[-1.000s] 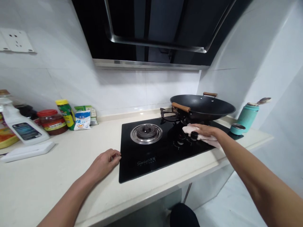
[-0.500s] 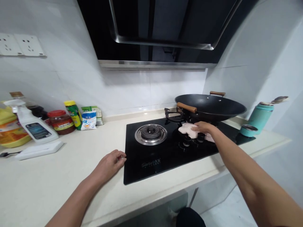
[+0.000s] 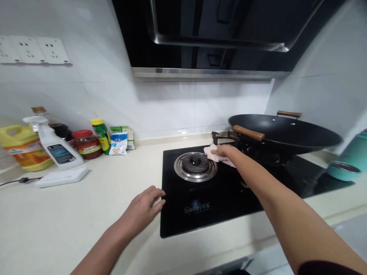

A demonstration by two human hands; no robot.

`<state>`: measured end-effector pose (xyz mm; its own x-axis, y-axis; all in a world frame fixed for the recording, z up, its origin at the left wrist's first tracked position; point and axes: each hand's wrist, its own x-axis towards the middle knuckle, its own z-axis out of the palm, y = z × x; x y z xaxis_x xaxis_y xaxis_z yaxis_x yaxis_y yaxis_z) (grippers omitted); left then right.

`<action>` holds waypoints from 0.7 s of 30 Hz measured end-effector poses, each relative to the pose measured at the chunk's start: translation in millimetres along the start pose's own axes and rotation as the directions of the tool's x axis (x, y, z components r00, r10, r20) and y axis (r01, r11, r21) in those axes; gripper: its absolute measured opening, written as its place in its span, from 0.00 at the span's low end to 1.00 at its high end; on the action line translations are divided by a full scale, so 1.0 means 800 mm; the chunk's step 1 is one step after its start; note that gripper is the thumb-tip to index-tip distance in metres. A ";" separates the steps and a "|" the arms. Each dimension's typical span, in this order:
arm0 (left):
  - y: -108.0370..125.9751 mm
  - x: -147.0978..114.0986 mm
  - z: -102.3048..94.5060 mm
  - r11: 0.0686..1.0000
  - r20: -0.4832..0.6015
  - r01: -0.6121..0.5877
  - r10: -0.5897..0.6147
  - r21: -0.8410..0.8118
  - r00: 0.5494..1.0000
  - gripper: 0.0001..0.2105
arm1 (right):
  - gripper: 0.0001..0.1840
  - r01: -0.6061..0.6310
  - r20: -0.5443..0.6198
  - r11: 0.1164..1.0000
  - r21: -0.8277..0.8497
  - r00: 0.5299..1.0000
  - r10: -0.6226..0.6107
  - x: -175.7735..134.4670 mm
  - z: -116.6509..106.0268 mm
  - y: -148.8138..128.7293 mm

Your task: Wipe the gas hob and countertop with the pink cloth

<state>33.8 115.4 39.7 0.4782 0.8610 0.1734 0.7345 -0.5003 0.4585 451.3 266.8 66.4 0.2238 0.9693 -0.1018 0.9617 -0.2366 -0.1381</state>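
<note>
My right hand [image 3: 224,150] presses a pale pink cloth [image 3: 211,154] onto the black glass gas stove [image 3: 183,220], at the right rim of the left burner [image 3: 195,167]. Part of the cloth is hidden under the hand and forearm. At the stove's left edge rests my left hand [image 3: 149,202], fingers a little apart, with nothing in it. A large black wok [image 3: 283,130] with wooden handles stands over the right side of the stove, behind my right forearm. That forearm covers most of the control knobs.
Along the wall at left stand a yellow jug [image 3: 25,147], a white spray bottle [image 3: 59,149], a red-lidded jar [image 3: 86,144], a green-yellow bottle [image 3: 101,135] and seasoning packets [image 3: 118,143]. A white flat box [image 3: 63,177] lies before them. A teal cup [image 3: 343,170] sits far right; the range hood [image 3: 206,72] hangs above.
My right hand has moved the cloth left and back, from beside the knobs to the left burner's rim. My left hand stays at the stove edge, its fingers slightly more spread. The view has shifted.
</note>
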 end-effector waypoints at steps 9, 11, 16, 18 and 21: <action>-0.001 -0.003 0.005 0.997 0.024 -0.048 0.046 0.063 0.999 0.13 | 0.41 0.104 0.061 0.987 -0.121 0.993 -0.097 0.043 0.004 -0.134; 0.000 -0.003 0.004 0.996 0.018 -0.050 0.049 0.070 0.999 0.13 | 0.41 0.165 0.058 0.978 -0.129 0.986 -0.159 0.044 0.008 -0.168; -0.001 -0.003 0.000 0.997 -0.034 -0.009 0.011 0.072 0.999 0.13 | 0.42 0.335 0.063 0.931 -0.147 0.942 -0.329 0.017 0.023 -0.241; -0.005 -0.002 -0.005 0.997 -0.114 0.029 -0.022 0.067 0.993 0.14 | 0.43 0.422 0.057 0.893 -0.155 0.906 -0.419 -0.006 0.030 -0.263; -0.013 0.001 -0.014 0.995 -0.262 0.094 -0.086 0.021 0.961 0.16 | 0.43 0.546 0.059 0.821 -0.166 0.837 -0.544 -0.052 0.042 -0.283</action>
<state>21.3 122.6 44.5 0.2705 0.8944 0.3561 0.7860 -0.4188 0.4548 219.3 277.7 68.4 -0.3455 0.9360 -0.0679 0.9383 0.3459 -0.0055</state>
